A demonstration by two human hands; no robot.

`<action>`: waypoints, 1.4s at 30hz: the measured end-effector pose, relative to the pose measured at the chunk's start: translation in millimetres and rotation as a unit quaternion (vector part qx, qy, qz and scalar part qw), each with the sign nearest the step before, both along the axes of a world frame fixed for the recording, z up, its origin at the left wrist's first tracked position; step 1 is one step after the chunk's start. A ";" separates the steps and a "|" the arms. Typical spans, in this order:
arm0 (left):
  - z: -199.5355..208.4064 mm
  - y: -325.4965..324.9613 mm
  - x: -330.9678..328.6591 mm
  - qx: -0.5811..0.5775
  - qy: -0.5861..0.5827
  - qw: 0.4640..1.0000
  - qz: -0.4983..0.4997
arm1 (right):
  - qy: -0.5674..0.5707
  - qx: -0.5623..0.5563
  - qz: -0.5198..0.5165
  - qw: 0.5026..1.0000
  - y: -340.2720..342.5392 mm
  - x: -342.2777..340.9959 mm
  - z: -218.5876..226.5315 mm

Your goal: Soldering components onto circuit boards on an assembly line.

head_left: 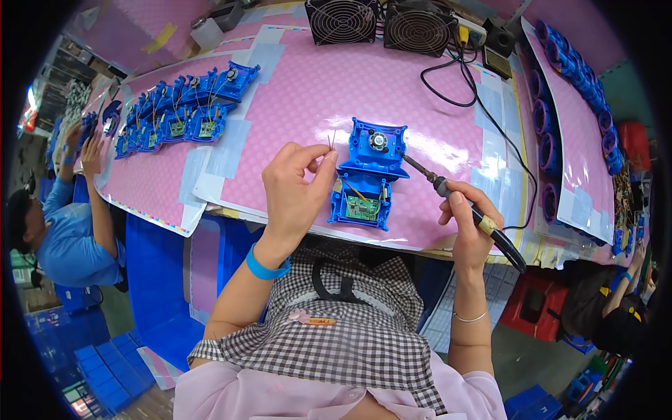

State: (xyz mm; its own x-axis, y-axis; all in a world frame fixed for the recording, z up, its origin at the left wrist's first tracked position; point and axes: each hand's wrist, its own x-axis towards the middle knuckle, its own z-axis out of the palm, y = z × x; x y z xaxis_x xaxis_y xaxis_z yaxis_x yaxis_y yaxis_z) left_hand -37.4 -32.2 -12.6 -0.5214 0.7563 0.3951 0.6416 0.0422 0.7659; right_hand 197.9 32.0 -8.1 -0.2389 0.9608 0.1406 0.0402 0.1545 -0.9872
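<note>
Evidently both hands are occupied: the left hand [297, 185] pinches a thin strand [331, 141] between thumb and forefinger, too fine to tell whether it is solder or a wire end, while the right hand [467, 227] grips a soldering iron [440, 186] by its dark handle, the tip slanting up and leftward. Between the hands, on the pink mat [301, 91], lies a blue plastic case [358, 168] spread in two halves, with a round speaker [378, 142] in the half farther from the body and a green circuit board [361, 208] in the nearer one. The iron's tip is just beside the farther half's right edge; whether they touch cannot be told. The case looks light and stiff, with smooth walls that might slide on the glossy mat, so its outer rims seem the best place to hold it. The board and the thin wires [355, 188] above it appear fragile and are better left ungripped. The strand probably bends easily; the iron should be held only by its handle, since its metal end may be hot.
</note>
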 end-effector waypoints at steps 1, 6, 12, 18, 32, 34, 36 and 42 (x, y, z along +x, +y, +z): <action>1.2 0.7 4.2 0.045 -0.014 0.999 -0.016 | -0.002 0.000 -0.002 1.000 0.9 -0.3 0.6; 8.8 10.2 6.0 -0.044 -0.315 0.945 -0.074 | 0.013 -0.010 0.011 1.000 3.4 -0.8 1.3; 11.6 20.2 1.9 -0.129 -0.437 0.879 -0.139 | 0.014 -0.013 0.007 1.000 3.4 0.8 -1.3; 8.8 29.7 14.9 -0.061 -0.311 0.931 -0.180 | 0.005 0.003 0.014 1.000 5.5 -3.0 -3.7; 8.1 40.8 15.3 -0.158 0.079 0.965 -0.194 | -0.005 0.011 0.028 1.000 6.9 -7.4 -7.4; 10.6 41.9 16.0 -0.168 0.076 0.963 -0.195 | -0.005 0.022 0.023 0.999 6.3 -7.0 -6.3; 10.5 42.8 15.7 -0.179 0.074 0.961 -0.195 | 0.006 0.012 0.018 1.000 5.9 -5.7 -5.4; 11.5 43.6 18.0 -0.160 0.063 0.966 -0.194 | 0.016 0.000 0.014 1.000 5.3 -2.5 -6.1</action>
State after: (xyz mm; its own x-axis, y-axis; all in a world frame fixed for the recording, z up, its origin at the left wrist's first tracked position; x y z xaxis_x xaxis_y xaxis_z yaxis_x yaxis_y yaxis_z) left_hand -19.4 11.4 -1.2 -0.1367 0.9792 0.1503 0.7444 0.0015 0.6677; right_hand 195.4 37.3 -14.2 -0.2608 0.9540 0.1478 0.0051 0.1544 -0.9880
